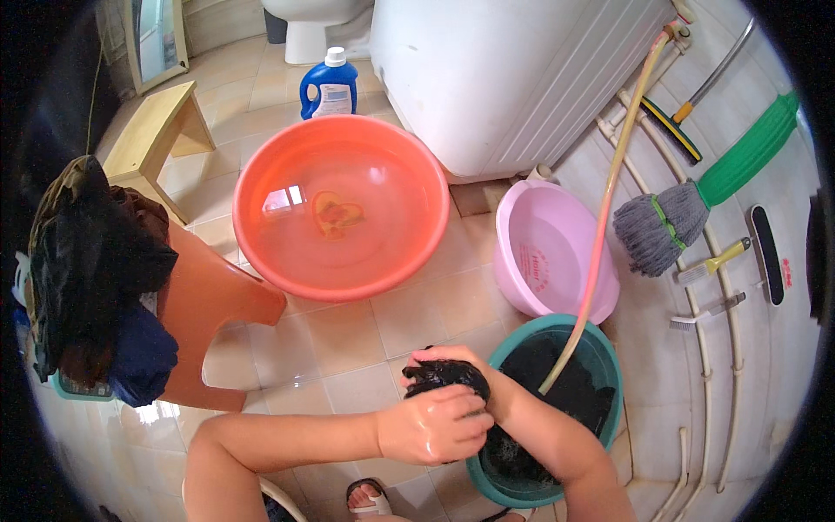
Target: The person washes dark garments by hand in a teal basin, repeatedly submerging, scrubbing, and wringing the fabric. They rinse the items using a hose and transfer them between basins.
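Observation:
A bunched, wet black cloth (448,374) is gripped between my two hands, over the tiled floor. The fingers of my left hand (433,424) are curled round its near side, and the skin looks wet. Behind the cloth, my right hand (474,361) closes on its far side, with most of its fingers hidden. Just to the right and below stands a green basin (614,409) holding dark fabric in water. A pinkish-yellow hose (600,252) hangs down from the wall pipe, its end inside that basin.
A large orange basin (252,252) of water stands ahead, a blue detergent bottle (335,87) behind it. A pink basin (557,300) is beside the green one. Dark clothes (96,278) lie on an orange stool (213,304). A wooden stool (156,130) and a grey mop (665,226) flank the area.

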Tool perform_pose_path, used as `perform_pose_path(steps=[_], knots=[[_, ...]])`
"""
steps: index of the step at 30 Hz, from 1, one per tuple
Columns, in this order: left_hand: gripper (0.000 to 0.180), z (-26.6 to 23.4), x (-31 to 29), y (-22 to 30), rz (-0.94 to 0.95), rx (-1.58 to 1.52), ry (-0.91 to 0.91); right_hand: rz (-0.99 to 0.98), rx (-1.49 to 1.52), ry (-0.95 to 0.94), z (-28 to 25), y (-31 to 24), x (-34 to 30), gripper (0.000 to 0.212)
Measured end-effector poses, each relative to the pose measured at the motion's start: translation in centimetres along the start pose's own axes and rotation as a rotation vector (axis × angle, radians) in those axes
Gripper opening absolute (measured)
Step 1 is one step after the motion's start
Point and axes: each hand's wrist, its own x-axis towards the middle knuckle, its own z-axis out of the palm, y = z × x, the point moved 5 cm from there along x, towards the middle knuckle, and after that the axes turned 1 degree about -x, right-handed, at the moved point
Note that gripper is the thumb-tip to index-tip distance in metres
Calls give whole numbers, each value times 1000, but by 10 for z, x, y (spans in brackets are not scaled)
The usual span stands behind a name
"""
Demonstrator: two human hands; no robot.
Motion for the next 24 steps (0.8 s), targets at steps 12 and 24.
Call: perform_pose_path(steps=[12, 24], knots=[[14, 52, -25, 26, 263, 174, -438, -146, -1109, 187, 13, -7, 35, 33], [14, 88, -79, 21, 296, 199, -615, -358, -1070, 380, -13, 17, 62, 32]])
